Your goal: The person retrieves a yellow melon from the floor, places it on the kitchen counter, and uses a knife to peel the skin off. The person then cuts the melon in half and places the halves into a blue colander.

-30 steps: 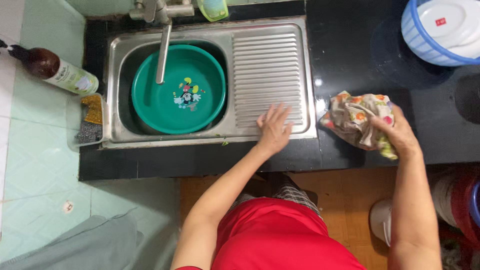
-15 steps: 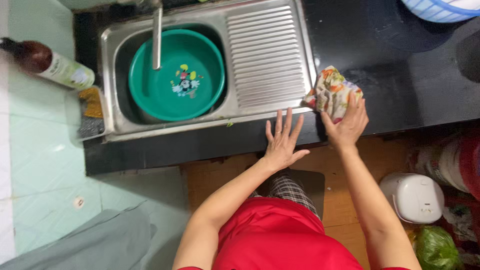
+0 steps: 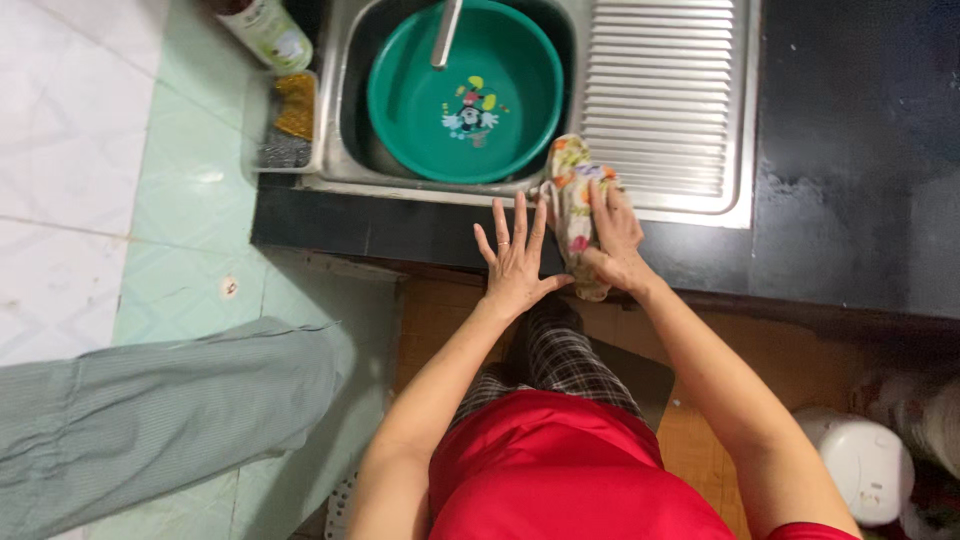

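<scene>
My right hand is clenched around a floral cloth, patterned in cream, orange and green, and presses it against the front edge of the stainless steel sink, where the metal lip meets the black countertop. The cloth hangs over that edge, its lower end drooping past the counter front just beside my wrist. My left hand holds nothing: it lies flat with fingers spread against the dark counter front, just left of the cloth, thumb nearly touching it, a ring on one finger. Inside the sink basin sits a round green plastic bowl with a small cartoon picture in yellow, red and white printed at its centre, and the metal faucet spout reaches down over its rim. To the right of the basin lies the ribbed draining board. On the left, a small rack hangs off the sink side and holds a yellow scouring sponge. Above it lies a bottle with a white and green label, cut off by the frame. A white rice cooker stands on the floor at lower right.
</scene>
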